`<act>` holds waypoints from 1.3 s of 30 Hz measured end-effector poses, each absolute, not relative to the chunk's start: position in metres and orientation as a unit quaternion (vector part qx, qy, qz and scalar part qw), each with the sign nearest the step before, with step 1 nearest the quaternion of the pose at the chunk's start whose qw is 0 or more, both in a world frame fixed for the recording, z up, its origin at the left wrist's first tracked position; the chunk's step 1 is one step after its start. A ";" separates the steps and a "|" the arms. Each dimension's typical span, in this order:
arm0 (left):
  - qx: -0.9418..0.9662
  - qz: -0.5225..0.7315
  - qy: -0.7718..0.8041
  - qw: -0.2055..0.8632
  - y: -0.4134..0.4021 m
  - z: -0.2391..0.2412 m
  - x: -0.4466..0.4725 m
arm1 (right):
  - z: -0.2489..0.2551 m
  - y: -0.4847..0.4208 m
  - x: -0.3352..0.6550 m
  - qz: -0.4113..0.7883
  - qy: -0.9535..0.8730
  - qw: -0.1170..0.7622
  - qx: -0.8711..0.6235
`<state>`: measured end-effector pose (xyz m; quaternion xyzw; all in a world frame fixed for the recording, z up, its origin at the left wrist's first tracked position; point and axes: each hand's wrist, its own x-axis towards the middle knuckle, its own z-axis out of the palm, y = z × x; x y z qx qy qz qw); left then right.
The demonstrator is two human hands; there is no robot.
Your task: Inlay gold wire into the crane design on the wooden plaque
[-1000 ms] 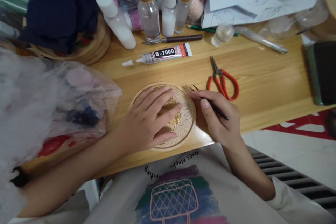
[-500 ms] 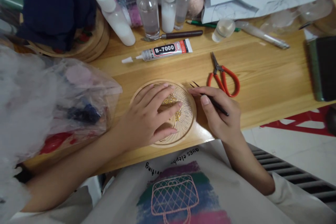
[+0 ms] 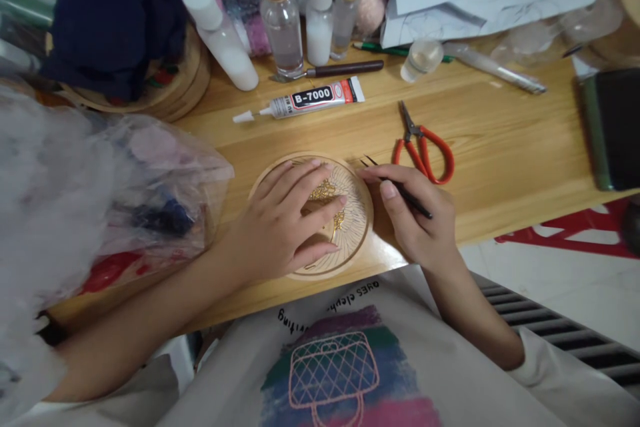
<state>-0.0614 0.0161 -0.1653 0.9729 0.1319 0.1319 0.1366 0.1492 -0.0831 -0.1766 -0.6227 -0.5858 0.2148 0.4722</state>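
Observation:
My left hand (image 3: 285, 220) lies with fingers spread over a round wooden disc (image 3: 357, 243) patterned with fine radiating lines. Gold-coloured pieces (image 3: 325, 192) show on the disc between my fingers; the rest of its left side is covered by the hand. Just right of the disc, my right hand (image 3: 420, 213) is closed around black tweezers (image 3: 407, 197). Their tips stick out past my fingers, a little apart, near the disc's upper right rim. Pliers with orange handles (image 3: 423, 147) rest on the table right behind that hand.
A B-7000 glue tube (image 3: 313, 99) and a dark-handled tool (image 3: 345, 69) lie beyond the disc. Bottles (image 3: 281, 27), a small clear cup (image 3: 423, 59) and papers (image 3: 450, 3) line the back. Plastic bags (image 3: 165, 167) crowd the left; a dark phone-like object (image 3: 613, 130) is at right.
The camera view has shifted slightly. Both hands, the disc and the tweezers keep the same places relative to one another.

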 end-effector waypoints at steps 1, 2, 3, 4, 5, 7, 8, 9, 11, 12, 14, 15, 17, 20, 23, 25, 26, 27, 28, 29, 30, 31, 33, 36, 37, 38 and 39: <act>0.974 0.133 0.129 0.133 0.016 -0.165 -0.061 | -0.176 -0.083 0.149 0.215 -0.584 0.473 -0.623; 0.974 0.134 0.125 0.130 0.016 -0.166 -0.061 | -0.176 -0.083 0.149 0.216 -0.583 0.474 -0.624; 0.975 0.134 0.122 0.129 0.016 -0.166 -0.061 | -0.176 -0.083 0.149 0.216 -0.583 0.474 -0.624; 0.975 0.133 0.122 0.129 0.016 -0.165 -0.061 | -0.176 -0.083 0.149 0.216 -0.582 0.473 -0.625; 0.974 0.135 0.123 0.130 0.017 -0.165 -0.061 | -0.176 -0.083 0.149 0.217 -0.582 0.473 -0.625; 0.972 0.139 0.132 0.134 0.016 -0.165 -0.061 | -0.176 -0.083 0.149 0.218 -0.581 0.472 -0.626; 0.971 0.139 0.138 0.137 0.016 -0.164 -0.061 | -0.176 -0.083 0.149 0.219 -0.580 0.472 -0.626; 0.970 0.142 0.141 0.139 0.016 -0.164 -0.062 | -0.176 -0.083 0.149 0.219 -0.579 0.474 -0.626; 0.969 0.145 0.143 0.141 0.016 -0.164 -0.062 | -0.176 -0.083 0.149 0.220 -0.579 0.477 -0.624; 0.969 0.147 0.142 0.139 0.016 -0.164 -0.062 | -0.177 -0.083 0.149 0.221 -0.578 0.478 -0.624; 0.969 0.151 0.143 0.134 0.015 -0.164 -0.062 | -0.177 -0.083 0.149 0.222 -0.576 0.480 -0.623; 0.969 0.151 0.145 0.133 0.015 -0.165 -0.062 | -0.177 -0.082 0.149 0.223 -0.576 0.481 -0.622; 0.968 0.150 0.147 0.135 0.015 -0.165 -0.062 | -0.177 -0.082 0.149 0.223 -0.579 0.482 -0.619; 0.967 0.156 0.147 0.136 0.015 -0.164 -0.061 | -0.177 -0.080 0.149 0.216 -0.587 0.478 -0.617; 0.967 0.163 0.151 0.128 0.014 -0.164 -0.060 | -0.177 -0.079 0.149 0.202 -0.588 0.487 -0.613; 0.966 0.160 0.167 0.118 0.013 -0.165 -0.060 | -0.179 -0.079 0.148 0.200 -0.567 0.509 -0.616; 0.965 0.159 0.175 0.114 0.013 -0.166 -0.060 | -0.180 -0.079 0.147 0.204 -0.550 0.522 -0.619; 0.964 0.161 0.182 0.111 0.013 -0.167 -0.060 | -0.182 -0.079 0.146 0.209 -0.531 0.534 -0.624; 0.963 0.164 0.186 0.111 0.014 -0.169 -0.059 | -0.184 -0.080 0.147 0.217 -0.514 0.543 -0.628; 0.961 0.169 0.188 0.110 0.015 -0.170 -0.059 | -0.185 -0.080 0.147 0.223 -0.499 0.548 -0.632; 0.961 0.175 0.187 0.107 0.016 -0.171 -0.058 | -0.185 -0.080 0.149 0.228 -0.488 0.552 -0.636; 0.961 0.178 0.187 0.102 0.017 -0.172 -0.057 | -0.184 -0.080 0.151 0.231 -0.479 0.554 -0.640; 0.961 0.171 0.195 0.096 0.020 -0.172 -0.055 | -0.177 -0.077 0.159 0.234 -0.461 0.559 -0.648; 0.958 0.151 0.223 0.101 0.023 -0.168 -0.049 | -0.153 -0.063 0.175 0.269 -0.458 0.566 -0.631; 0.954 0.148 0.238 0.105 0.023 -0.165 -0.046 | -0.144 -0.056 0.180 0.301 -0.466 0.561 -0.614; 0.950 0.149 0.250 0.109 0.023 -0.162 -0.043 | -0.135 -0.048 0.184 0.336 -0.475 0.551 -0.599; 0.946 0.150 0.263 0.112 0.023 -0.158 -0.039 | -0.128 -0.040 0.188 0.366 -0.483 0.539 -0.585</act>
